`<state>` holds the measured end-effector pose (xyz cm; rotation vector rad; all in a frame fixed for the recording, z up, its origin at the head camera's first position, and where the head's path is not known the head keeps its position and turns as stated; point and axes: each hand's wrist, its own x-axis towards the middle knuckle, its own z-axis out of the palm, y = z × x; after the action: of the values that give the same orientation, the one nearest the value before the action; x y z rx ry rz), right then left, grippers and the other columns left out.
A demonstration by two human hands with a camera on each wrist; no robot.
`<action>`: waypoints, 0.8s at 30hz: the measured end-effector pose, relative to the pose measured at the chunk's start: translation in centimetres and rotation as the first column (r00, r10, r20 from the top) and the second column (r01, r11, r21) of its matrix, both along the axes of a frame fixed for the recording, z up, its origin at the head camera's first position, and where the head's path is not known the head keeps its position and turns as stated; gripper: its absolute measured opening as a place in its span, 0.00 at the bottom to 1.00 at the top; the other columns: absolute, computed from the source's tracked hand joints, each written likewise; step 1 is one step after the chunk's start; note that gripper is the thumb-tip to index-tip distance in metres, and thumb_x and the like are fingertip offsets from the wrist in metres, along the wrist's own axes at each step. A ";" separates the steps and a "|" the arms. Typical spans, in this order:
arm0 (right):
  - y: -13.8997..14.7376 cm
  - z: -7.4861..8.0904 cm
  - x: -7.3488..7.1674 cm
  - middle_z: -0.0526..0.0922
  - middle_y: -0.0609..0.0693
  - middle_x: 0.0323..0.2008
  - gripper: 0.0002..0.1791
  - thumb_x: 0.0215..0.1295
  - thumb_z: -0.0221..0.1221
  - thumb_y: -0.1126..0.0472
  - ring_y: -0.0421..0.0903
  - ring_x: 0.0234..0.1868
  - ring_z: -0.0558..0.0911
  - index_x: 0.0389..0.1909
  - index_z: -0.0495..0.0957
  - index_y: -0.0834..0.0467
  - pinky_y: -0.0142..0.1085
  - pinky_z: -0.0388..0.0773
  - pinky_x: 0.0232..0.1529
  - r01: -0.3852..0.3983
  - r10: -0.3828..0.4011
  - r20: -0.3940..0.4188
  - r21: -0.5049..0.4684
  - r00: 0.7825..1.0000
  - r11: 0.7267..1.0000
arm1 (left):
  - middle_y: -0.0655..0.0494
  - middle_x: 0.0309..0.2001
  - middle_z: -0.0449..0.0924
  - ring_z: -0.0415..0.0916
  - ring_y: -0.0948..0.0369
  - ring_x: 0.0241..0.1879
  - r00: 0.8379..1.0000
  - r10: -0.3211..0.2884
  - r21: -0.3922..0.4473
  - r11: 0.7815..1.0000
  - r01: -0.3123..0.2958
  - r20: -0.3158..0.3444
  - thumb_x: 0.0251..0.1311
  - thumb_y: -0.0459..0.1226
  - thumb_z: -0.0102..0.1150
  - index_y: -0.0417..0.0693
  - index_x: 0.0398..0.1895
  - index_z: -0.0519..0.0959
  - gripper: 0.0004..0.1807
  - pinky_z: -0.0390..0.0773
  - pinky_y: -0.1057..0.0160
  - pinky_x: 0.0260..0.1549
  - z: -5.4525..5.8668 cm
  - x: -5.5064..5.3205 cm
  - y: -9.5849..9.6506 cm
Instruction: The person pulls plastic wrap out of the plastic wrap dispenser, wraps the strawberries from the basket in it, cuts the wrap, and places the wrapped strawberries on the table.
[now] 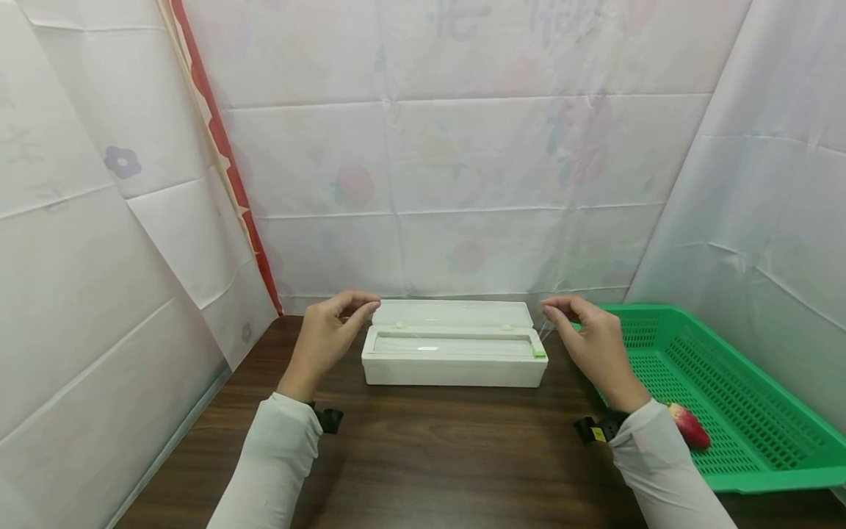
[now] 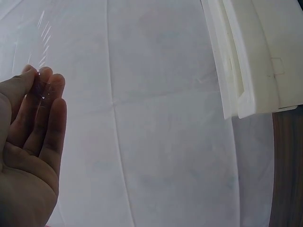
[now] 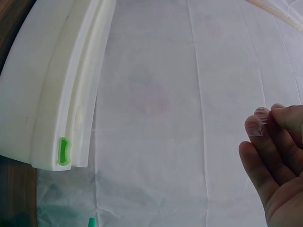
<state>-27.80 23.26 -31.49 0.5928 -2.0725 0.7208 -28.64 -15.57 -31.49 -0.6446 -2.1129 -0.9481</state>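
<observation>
A white cling film dispenser (image 1: 456, 371) rests on the table with its lid (image 1: 452, 312) raised at the back. A green slide cutter (image 1: 538, 351) sits at the right end of its front part. To the left of the dispenser, my left hand (image 1: 324, 338) pinches the clear cling film (image 2: 45, 35) between thumb and fingers; glints and creases show at the fingertips. On the other side my right hand (image 1: 591, 334) pinches the film too, with a crinkled bit lying over its fingertips (image 3: 256, 126). Most of the transparent sheet between the hands hardly shows.
A green perforated basket (image 1: 753, 477) stands at the right, partly behind the right forearm. Inside it lies a red fruit (image 1: 690, 427) with a yellowish end. White sheeting (image 1: 423, 162) hangs behind and at both sides of the brown wooden table (image 1: 449, 455).
</observation>
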 end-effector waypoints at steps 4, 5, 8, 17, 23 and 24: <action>0.0 0.1 0.1 0.85 0.44 0.33 0.08 0.63 0.59 0.57 0.35 0.33 0.78 0.39 0.82 0.54 0.38 0.78 0.29 0.006 -0.006 0.002 -0.001 1.000 1.000 | 0.61 0.33 0.84 0.77 0.69 0.31 1.000 0.002 0.001 1.000 -0.002 -0.002 0.60 0.44 0.59 0.54 0.39 0.83 0.08 0.82 0.58 0.30 0.1 0.1 0.0; 0.0 0.1 0.1 0.85 0.44 0.33 0.07 0.63 0.59 0.57 0.35 0.33 0.78 0.39 0.82 0.54 0.38 0.78 0.29 0.007 -0.007 0.002 -0.001 1.000 1.000 | 0.61 0.33 0.84 0.77 0.70 0.31 1.000 0.005 -0.001 1.000 -0.005 -0.002 0.60 0.44 0.59 0.55 0.39 0.83 0.08 0.82 0.59 0.30 0.1 0.1 0.0; -0.1 0.3 0.2 0.85 0.43 0.33 0.07 0.63 0.59 0.57 0.34 0.32 0.78 0.39 0.82 0.54 0.37 0.78 0.29 0.010 -0.010 0.004 0.004 1.000 1.000 | 0.60 0.33 0.85 0.77 0.71 0.32 1.000 0.006 -0.004 1.000 -0.006 -0.005 0.61 0.45 0.58 0.55 0.39 0.83 0.09 0.83 0.59 0.31 0.2 0.1 -0.1; -0.2 0.8 0.8 0.85 0.45 0.33 0.07 0.62 0.60 0.60 0.34 0.33 0.78 0.39 0.82 0.56 0.38 0.78 0.28 -0.013 0.013 -0.024 0.010 1.000 1.000 | 0.59 0.33 0.85 0.78 0.68 0.33 1.000 0.001 -0.007 1.000 -0.001 -0.022 0.60 0.44 0.59 0.56 0.38 0.82 0.07 0.83 0.58 0.31 0.5 0.4 -0.2; -0.2 1.0 1.0 0.85 0.44 0.34 0.07 0.62 0.60 0.59 0.34 0.34 0.78 0.39 0.82 0.54 0.36 0.78 0.30 -0.003 0.003 -0.015 0.015 1.000 1.000 | 0.58 0.33 0.85 0.77 0.70 0.34 0.999 0.006 -0.019 1.000 -0.006 -0.035 0.60 0.43 0.59 0.56 0.38 0.83 0.07 0.84 0.58 0.31 0.8 0.6 -0.2; -0.1 1.1 1.0 0.85 0.44 0.34 0.07 0.62 0.60 0.58 0.34 0.34 0.78 0.39 0.82 0.53 0.36 0.78 0.30 -0.001 0.001 -0.010 0.016 1.000 1.000 | 0.58 0.33 0.85 0.77 0.70 0.34 0.999 0.004 -0.020 1.000 -0.005 -0.040 0.60 0.43 0.59 0.56 0.38 0.83 0.06 0.84 0.58 0.32 0.8 0.6 -0.2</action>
<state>-26.76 23.12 -30.43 0.6049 -2.0710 0.7011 -28.01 -15.79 -30.69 -0.6629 -2.0909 -0.9051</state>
